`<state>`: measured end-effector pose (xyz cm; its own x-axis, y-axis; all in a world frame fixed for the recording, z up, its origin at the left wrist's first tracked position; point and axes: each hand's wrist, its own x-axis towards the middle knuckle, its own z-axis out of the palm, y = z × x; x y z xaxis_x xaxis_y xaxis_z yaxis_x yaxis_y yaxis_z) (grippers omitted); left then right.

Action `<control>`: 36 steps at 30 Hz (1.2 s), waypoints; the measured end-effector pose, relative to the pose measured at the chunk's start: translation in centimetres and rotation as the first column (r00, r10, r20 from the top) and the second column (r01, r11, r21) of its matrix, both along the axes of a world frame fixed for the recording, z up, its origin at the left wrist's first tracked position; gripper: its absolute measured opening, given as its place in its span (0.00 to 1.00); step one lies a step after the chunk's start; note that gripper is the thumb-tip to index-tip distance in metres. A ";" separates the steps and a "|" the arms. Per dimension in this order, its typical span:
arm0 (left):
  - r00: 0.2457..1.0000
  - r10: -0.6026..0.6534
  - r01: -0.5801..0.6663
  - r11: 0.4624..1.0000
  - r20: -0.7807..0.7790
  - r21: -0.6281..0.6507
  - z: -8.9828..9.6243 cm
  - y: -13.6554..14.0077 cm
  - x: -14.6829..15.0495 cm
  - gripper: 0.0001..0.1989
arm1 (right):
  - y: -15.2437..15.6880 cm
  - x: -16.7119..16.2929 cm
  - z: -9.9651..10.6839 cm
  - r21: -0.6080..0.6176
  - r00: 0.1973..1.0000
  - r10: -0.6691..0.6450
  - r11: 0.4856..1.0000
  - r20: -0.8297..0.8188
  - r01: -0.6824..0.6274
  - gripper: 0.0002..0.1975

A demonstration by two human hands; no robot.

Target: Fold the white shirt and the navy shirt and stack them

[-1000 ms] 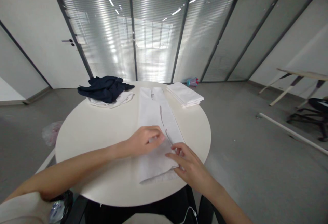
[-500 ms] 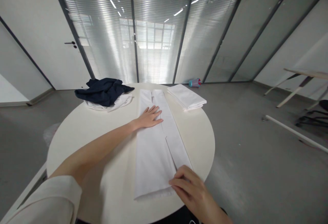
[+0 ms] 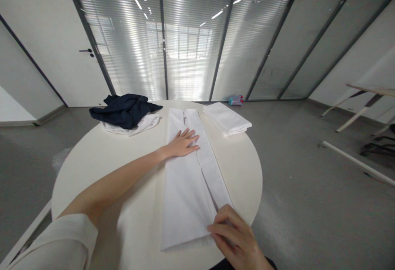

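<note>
A long piece of white cloth (image 3: 185, 196) lies on the round white table (image 3: 138, 220), its two side panels folded in toward a lengthwise slit. My left hand (image 3: 182, 143) rests flat on the cloth's upper half, fingers spread across the slit. At the near right corner my right hand (image 3: 236, 237) pinches the cloth's edge between thumb and fingers. Part of that corner is hidden behind the fingers.
A folded white cloth stack (image 3: 227, 118) lies at the table's far right. Dark navy fabric (image 3: 125, 111) is heaped over white fabric (image 3: 143, 124) at the far left. A blue-and-red bin (image 3: 235, 100) stands on the floor by the glass wall.
The view has shifted slightly. My right hand has drawn the cloth's near corner a little toward me, still pinching it. The left hand stays pressed on the cloth.
</note>
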<state>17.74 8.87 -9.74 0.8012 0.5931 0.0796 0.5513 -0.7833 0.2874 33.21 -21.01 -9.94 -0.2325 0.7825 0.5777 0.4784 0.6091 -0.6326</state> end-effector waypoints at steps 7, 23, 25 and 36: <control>1.000 0.003 -0.003 1.000 0.031 0.017 0.0 0.0 0.2 0.36 | 0.0 -0.1 0.2 0.025 1.000 -0.018 1.000 -0.016 0.018 0.19; 0.999 0.018 -0.011 0.992 -0.050 0.128 -0.9 -0.4 0.7 0.32 | 7.2 -6.5 5.8 0.011 0.796 0.315 0.927 0.517 -0.374 0.20; 0.999 0.015 -0.009 0.991 -0.048 0.134 -0.9 -0.4 0.6 0.32 | 9.2 -7.8 4.9 -0.036 0.713 0.342 0.913 0.612 -0.407 0.30; 0.999 0.020 -0.017 0.997 -0.049 0.070 -0.9 0.2 0.9 0.33 | 4.2 -8.2 3.0 -0.195 0.597 0.396 0.907 0.697 -0.374 0.45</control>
